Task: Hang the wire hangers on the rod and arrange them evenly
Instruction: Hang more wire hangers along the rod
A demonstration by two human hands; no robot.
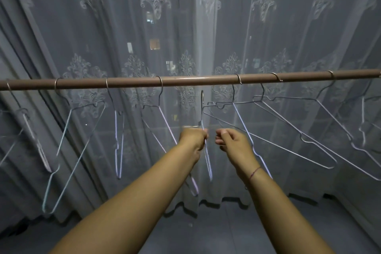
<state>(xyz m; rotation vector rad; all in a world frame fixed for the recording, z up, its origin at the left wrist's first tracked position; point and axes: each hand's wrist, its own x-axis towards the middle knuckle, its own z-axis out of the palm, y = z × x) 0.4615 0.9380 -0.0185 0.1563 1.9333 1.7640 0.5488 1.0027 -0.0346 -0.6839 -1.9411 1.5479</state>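
Wire hangers partly hung on a rod, seen from the head camera. A brown, round metal rod [185,81] crosses the view horizontally. Seven thin silver wire hangers [239,79] already hook over it, four to the left of centre and three to the right, turned at differing angles. An eighth silver wire hanger [207,161] is held edge-on in the wide central gap, its hook just below the rod and not yet over it. The left hand [193,138] grips this hanger near its neck, fingers curled round the wire. The right hand [235,142], with a red thread bracelet [254,172] at the wrist, sits just beside it, fingers loosely curled and apparently holding nothing. By this view the task is well advanced. What is left is to hook the held hanger into the gap, then even out the spacing, which is tighter on the right, and perhaps square the twisted hangers. No further loose hangers are visible. Behind the rod hangs a sheer white curtain with embroidered motifs [144,27], with a plain grey drape [26,51] at left, above a grey floor [216,233]. The light is dim.
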